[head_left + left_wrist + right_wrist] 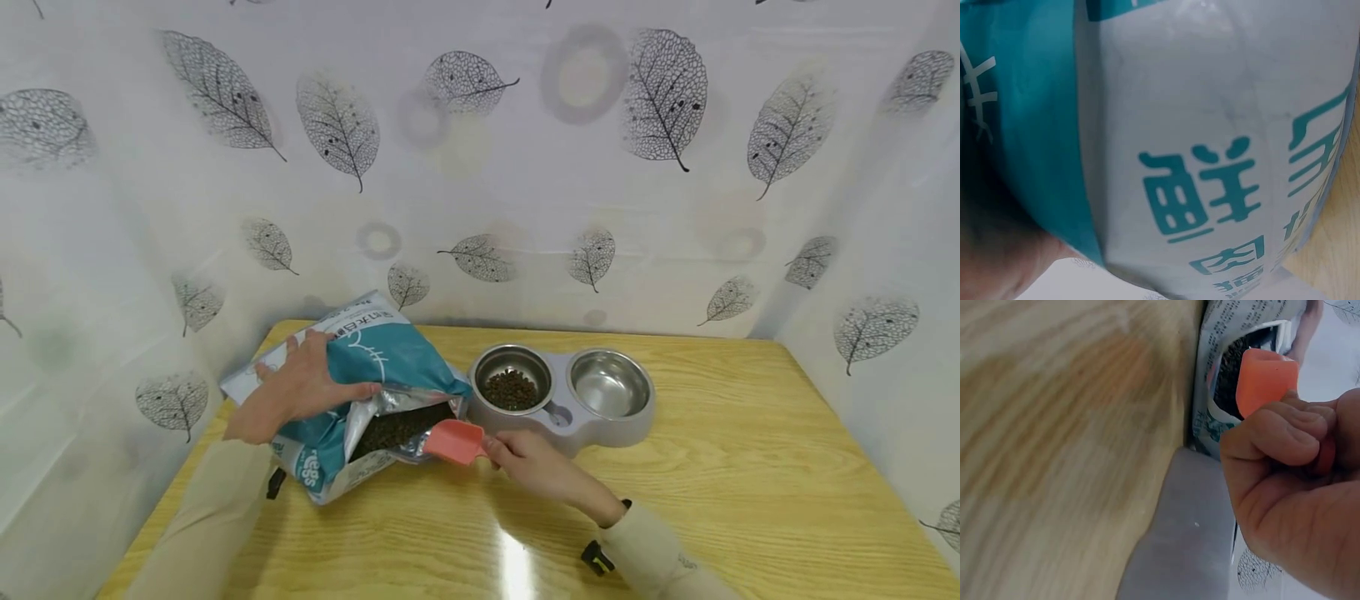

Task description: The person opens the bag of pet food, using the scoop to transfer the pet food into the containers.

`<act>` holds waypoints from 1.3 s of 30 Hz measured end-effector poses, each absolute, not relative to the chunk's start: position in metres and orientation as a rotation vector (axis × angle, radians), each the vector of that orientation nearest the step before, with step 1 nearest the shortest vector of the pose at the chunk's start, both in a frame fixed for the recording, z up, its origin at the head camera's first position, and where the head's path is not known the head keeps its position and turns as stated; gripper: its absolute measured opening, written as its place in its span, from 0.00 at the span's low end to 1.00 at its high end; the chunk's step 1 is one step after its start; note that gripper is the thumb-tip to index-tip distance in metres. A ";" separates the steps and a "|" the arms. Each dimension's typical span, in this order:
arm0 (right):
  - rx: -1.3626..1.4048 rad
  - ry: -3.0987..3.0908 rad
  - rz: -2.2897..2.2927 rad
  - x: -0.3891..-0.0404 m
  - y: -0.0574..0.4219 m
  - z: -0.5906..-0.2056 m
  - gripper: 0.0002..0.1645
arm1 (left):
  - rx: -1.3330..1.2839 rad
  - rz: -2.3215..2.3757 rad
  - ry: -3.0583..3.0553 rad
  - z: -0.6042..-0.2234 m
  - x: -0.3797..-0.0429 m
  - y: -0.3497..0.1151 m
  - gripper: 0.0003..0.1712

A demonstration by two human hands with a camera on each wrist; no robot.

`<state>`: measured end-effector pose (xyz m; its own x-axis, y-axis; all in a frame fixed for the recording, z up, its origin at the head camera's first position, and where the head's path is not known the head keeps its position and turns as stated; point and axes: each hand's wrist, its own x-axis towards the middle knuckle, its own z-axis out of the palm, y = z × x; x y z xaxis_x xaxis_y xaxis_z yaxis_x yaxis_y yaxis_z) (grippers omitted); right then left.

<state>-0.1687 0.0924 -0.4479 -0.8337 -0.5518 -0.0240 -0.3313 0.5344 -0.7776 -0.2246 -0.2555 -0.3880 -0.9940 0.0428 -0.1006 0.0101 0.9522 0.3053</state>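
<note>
A teal and white bag of pet food (397,350) lies tilted on its side, its mouth showing dark kibble (397,429). My left hand (300,387) rests on the bag with fingers spread and thumb stretched toward the mouth's edge; the left wrist view shows mostly the printed bag (1210,125). My right hand (536,467) grips the handle of a coral-pink scoop (454,441), also seen in the right wrist view as an orange scoop (1266,381). The scoop's front is at the bag's mouth. Whether kibble is in it cannot be seen.
Right of the bag stands a grey double feeder (558,367). Its left steel bowl (487,367) holds some brown kibble; the right steel bowl (611,387) shows bare metal. Everything stands on a wooden table (720,500), with a leaf-print curtain (525,192) behind.
</note>
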 end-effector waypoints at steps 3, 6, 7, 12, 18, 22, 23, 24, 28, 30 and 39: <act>-0.711 2.513 -1.169 -0.168 0.086 -0.451 0.27 | 0.042 0.471 2.994 -0.387 -0.225 -0.255 0.77; -0.699 2.517 -1.165 -0.166 0.080 -0.452 0.26 | 0.039 0.468 2.990 -0.386 -0.225 -0.254 0.77; -0.690 2.513 -1.164 -0.165 0.078 -0.452 0.26 | 0.037 0.468 2.988 -0.386 -0.225 -0.254 0.77; -0.640 2.504 -1.146 -0.165 0.068 -0.450 0.27 | 0.035 0.462 2.986 -0.387 -0.224 -0.254 0.77; -0.601 2.463 -1.190 -0.169 0.053 -0.448 0.32 | 0.038 0.466 2.984 -0.388 -0.225 -0.254 0.77; -0.602 2.448 -1.226 -0.172 0.040 -0.447 0.32 | 0.038 0.463 2.984 -0.388 -0.225 -0.254 0.78; -0.604 2.453 -1.224 -0.173 0.037 -0.447 0.32 | 0.038 0.461 2.986 -0.388 -0.225 -0.255 0.78; -0.609 2.464 -1.218 -0.174 0.034 -0.448 0.32 | 0.038 0.461 2.989 -0.388 -0.226 -0.255 0.78; -0.602 2.493 -1.219 -0.176 0.025 -0.452 0.33 | 0.042 0.461 2.994 -0.389 -0.226 -0.255 0.77; -0.595 2.487 -1.235 -0.177 0.024 -0.454 0.33 | 0.042 0.463 2.993 -0.389 -0.227 -0.255 0.77; -0.577 2.416 -1.350 -0.171 0.036 -0.454 0.30 | 0.041 0.461 2.996 -0.389 -0.226 -0.255 0.76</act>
